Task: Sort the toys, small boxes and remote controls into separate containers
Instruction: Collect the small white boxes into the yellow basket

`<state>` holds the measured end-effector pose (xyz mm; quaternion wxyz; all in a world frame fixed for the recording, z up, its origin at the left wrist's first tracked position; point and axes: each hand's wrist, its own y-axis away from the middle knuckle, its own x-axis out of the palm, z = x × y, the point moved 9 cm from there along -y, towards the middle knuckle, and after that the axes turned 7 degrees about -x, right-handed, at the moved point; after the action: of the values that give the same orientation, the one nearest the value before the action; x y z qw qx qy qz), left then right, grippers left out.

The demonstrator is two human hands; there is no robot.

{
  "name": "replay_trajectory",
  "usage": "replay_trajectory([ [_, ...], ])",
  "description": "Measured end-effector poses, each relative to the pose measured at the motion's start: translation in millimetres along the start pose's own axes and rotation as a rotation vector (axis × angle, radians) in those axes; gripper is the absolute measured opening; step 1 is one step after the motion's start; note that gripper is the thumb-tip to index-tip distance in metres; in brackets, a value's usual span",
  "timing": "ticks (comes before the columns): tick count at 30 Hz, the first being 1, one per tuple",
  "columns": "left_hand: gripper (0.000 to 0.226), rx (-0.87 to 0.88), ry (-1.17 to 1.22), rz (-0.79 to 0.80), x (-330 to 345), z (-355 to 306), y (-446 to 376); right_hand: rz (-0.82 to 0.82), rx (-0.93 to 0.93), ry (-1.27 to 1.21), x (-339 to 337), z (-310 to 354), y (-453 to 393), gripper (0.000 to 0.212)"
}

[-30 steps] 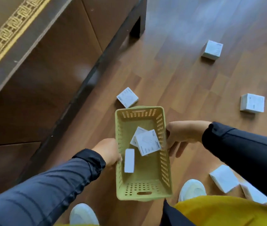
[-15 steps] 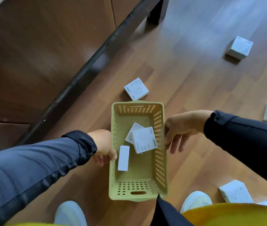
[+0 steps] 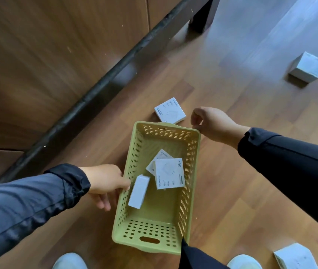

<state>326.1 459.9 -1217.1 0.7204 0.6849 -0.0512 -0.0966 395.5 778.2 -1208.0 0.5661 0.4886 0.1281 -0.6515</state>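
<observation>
A green perforated basket [image 3: 194, 171] is held above the wooden floor. My left hand [image 3: 103, 183] grips its left wall, thumb over the rim. Three white small boxes lie inside: a narrow one [image 3: 138, 191] by the left wall, a flat one marked 20W [image 3: 169, 173], and another [image 3: 160, 155] partly under it. My right hand [image 3: 214, 124] hovers just past the basket's far right corner with loosely curled fingers, holding nothing. A white box [image 3: 169, 112] lies on the floor just beyond the basket's far end, left of that hand.
A wooden cabinet with a dark base rail [image 3: 96, 98] runs diagonally along the left. Another white box [image 3: 307, 67] sits on the floor at far right, and one more [image 3: 294, 256] at the bottom right. My white shoes [image 3: 70, 262] show at the bottom edge.
My right hand let go of the basket's right wall and moved forward to its far corner. The left hand keeps its hold on the basket.
</observation>
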Motion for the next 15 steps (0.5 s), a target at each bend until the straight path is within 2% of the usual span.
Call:
replay_trajectory([
  [4,0.027,-0.017,0.018,0.006,0,8,-2,0.024,-0.076,-0.003,13,12,-20,0.014],
  [7,0.026,-0.015,0.046,-0.018,0,13,-4,0.012,-0.169,0.042,19,21,-37,0.031],
  [11,0.02,0.006,0.101,-0.071,0,17,-5,0.05,-0.316,0.368,32,34,-50,0.078],
  [15,0.02,0.022,0.106,-0.118,1,16,2,0.043,-0.39,0.594,40,44,-55,0.088],
])
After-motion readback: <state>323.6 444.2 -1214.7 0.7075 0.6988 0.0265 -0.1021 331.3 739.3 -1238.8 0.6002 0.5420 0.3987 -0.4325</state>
